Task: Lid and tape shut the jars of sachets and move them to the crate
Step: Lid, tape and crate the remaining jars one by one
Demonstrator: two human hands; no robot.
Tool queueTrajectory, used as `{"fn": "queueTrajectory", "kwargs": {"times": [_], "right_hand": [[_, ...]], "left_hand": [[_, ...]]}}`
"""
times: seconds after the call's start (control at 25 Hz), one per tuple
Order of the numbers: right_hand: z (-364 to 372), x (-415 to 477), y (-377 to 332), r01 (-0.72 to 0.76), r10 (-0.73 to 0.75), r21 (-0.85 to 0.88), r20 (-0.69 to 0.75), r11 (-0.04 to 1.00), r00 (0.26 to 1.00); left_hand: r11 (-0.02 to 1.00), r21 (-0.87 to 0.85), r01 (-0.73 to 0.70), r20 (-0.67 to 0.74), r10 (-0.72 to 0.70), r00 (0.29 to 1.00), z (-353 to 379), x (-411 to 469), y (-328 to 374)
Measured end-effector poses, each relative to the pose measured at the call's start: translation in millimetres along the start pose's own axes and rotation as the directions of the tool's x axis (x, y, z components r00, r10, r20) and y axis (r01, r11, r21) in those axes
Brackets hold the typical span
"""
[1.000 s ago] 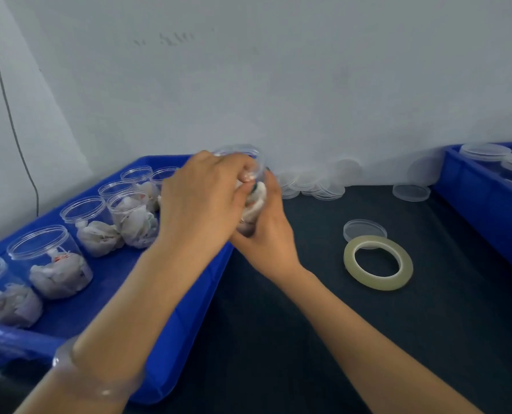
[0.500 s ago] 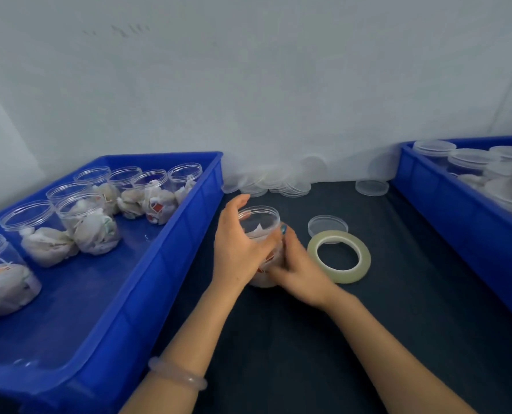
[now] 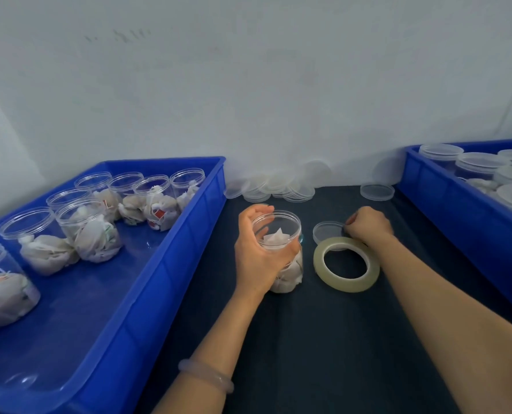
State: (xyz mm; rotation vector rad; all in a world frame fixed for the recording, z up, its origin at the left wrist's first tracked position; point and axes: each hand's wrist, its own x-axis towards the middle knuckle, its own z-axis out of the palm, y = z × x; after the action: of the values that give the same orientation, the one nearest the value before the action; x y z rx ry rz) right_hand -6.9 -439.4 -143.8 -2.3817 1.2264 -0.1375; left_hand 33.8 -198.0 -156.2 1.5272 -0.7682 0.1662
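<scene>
A clear open jar of sachets (image 3: 281, 234) stands on the dark table, and my left hand (image 3: 256, 255) grips its side. To its right lies a clear lid (image 3: 326, 231); my right hand (image 3: 368, 224) has curled fingers at that lid's right edge. A roll of clear tape (image 3: 346, 265) lies flat just in front of the lid. The blue crate on the left (image 3: 171, 258) holds several open jars of sachets (image 3: 90, 231). The blue crate on the right (image 3: 446, 204) holds lidded jars (image 3: 476, 162).
Several loose clear lids (image 3: 278, 186) lean in a pile against the white wall behind the jar. One more lid (image 3: 377, 191) lies near the right crate. Dark table surface (image 3: 323, 339) stretches toward me between the two crates.
The jar came out of the left crate and down onto the table. My right hand let go of it and moved right to the lid. My left hand still holds the jar.
</scene>
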Motion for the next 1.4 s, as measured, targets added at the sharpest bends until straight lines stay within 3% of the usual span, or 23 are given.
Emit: {"fn": "queueTrajectory", "kwargs": {"times": [0.16,0.32,0.4,0.48,0.6,0.76,1.0,1.08,1.2,1.28,1.4], "right_hand": [[0.5,-2.1,3.1,0.045,-0.047,-0.017,-0.104,0.999,0.993],[1.4,-15.4,-6.0,0.181,-0.090,0.237,-0.350,0.954,0.933],[0.8,-27.4,-14.7,0.315,-0.124,0.388,-0.442,0.866,0.888],[-2.4,-46.1,-27.6,0.479,-0.191,0.512,-0.515,0.713,0.836],[-4.9,-81.7,-45.5,0.712,-0.361,0.511,-0.624,0.482,0.693],[12.4,-115.3,-40.6,0.862,-0.613,0.364,-0.606,0.352,0.506],[19.8,-126.6,-13.7,0.891,-0.724,0.378,-0.537,0.253,0.433],[23.4,-128.9,-9.7,0.876,-0.724,0.398,-0.515,0.273,0.460],[28.3,-129.4,-3.1,0.732,-0.689,0.608,-0.389,0.307,0.612],[35.7,-128.7,1.1,0.628,-0.730,0.720,-0.254,0.296,0.634],[52.9,-127.8,-1.3,0.575,-0.740,0.708,-0.110,0.410,0.664]], "left_hand": [[0.999,-0.046,-0.001,0.035,0.003,0.999,1.4,2.6,-2.4],[0.997,-0.073,0.005,0.082,0.001,0.997,2.7,1.0,-2.7],[0.996,-0.083,0.019,0.108,-0.010,0.994,3.1,0.7,-2.5],[0.995,-0.095,0.028,0.121,-0.016,0.993,4.1,-0.4,-1.7],[0.991,-0.121,0.061,0.112,-0.048,0.993,5.5,-4.1,2.3],[0.992,-0.117,0.055,0.115,-0.041,0.993,4.3,-4.8,1.0],[0.991,-0.128,0.029,0.113,-0.015,0.993,0.8,-4.5,1.1],[0.990,-0.137,0.028,0.117,-0.011,0.993,-0.1,-5.0,1.3],[0.992,-0.125,0.010,0.121,0.006,0.993,-0.3,-5.5,2.2],[0.992,-0.124,0.003,0.109,0.011,0.994,0.1,-6.3,3.2],[0.994,-0.113,-0.007,0.081,0.016,0.997,2.2,-5.9,6.0]]}}
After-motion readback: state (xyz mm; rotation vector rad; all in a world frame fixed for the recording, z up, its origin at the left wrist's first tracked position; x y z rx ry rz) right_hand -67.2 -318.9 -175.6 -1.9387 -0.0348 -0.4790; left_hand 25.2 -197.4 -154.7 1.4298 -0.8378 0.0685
